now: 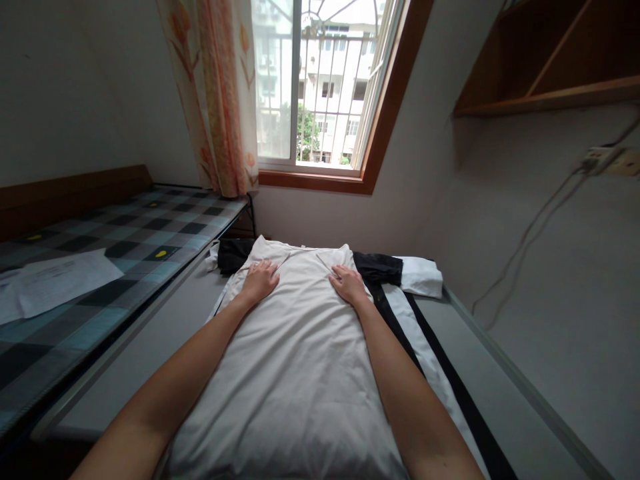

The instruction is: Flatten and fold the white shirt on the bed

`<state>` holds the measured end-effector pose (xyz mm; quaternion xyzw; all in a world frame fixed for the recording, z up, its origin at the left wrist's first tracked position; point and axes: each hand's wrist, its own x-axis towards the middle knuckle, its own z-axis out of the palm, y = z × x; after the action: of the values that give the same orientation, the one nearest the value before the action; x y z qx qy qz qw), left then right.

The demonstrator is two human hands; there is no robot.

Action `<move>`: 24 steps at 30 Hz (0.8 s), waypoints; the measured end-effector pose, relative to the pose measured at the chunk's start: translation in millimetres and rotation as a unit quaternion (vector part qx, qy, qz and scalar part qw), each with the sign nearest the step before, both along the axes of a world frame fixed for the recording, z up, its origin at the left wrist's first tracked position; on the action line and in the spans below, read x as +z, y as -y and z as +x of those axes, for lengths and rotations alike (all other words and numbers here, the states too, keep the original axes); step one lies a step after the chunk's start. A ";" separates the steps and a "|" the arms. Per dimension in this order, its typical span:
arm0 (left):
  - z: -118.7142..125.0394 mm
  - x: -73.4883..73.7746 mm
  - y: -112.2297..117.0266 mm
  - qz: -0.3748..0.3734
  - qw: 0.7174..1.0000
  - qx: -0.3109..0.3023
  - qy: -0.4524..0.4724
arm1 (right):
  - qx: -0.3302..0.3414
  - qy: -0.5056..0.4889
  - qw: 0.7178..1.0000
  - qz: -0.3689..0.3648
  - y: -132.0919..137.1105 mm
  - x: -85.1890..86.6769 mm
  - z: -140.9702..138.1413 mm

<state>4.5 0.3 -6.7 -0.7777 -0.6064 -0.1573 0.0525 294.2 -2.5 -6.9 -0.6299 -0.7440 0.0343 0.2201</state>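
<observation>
A cream-white garment (305,373) lies spread along a grey table, its narrower end far from me and its wide end close to my body. Soft creases run across its cloth. My left hand (260,280) rests flat near the far left corner, fingers stretched forward. Near the far right corner, my right hand (349,283) also lies flat on the cloth with its fingers apart. Beneath the cream cloth, black and white clothing (380,268) sticks out at the far end and along the right side. How many pieces lie underneath is hidden.
The grey table (145,367) has a raised edge on the right, against the wall. To the left stands a checked mattress (195,223) with papers (65,280) on it. A curtain (220,100) hangs by the barred window. A wooden shelf (550,97) and a cable (530,233) are at right.
</observation>
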 end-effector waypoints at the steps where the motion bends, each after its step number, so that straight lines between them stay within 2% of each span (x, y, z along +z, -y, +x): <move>1: 0.1 0.1 0.1 -0.001 1.000 0.001 0.000 | -0.001 0.000 1.000 -0.001 0.1 0.2 -0.1; 15: 0.8 2.0 1.7 0.000 1.000 -0.002 0.014 | 0.000 -0.003 1.000 -0.007 0.2 0.8 -0.3; 21: 1.7 5.3 3.3 0.058 0.997 0.005 0.041 | -0.002 -0.001 1.000 -0.006 -0.2 0.8 -0.3; 24: 2.0 6.2 4.4 0.054 0.998 0.013 0.036 | -0.002 0.002 1.000 -0.006 -0.2 0.9 -0.5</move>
<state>6.5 -4.1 -0.5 -0.7597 -0.6083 -0.2174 0.0744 293.7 -2.4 -5.9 -0.6328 -0.7429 0.0375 0.2150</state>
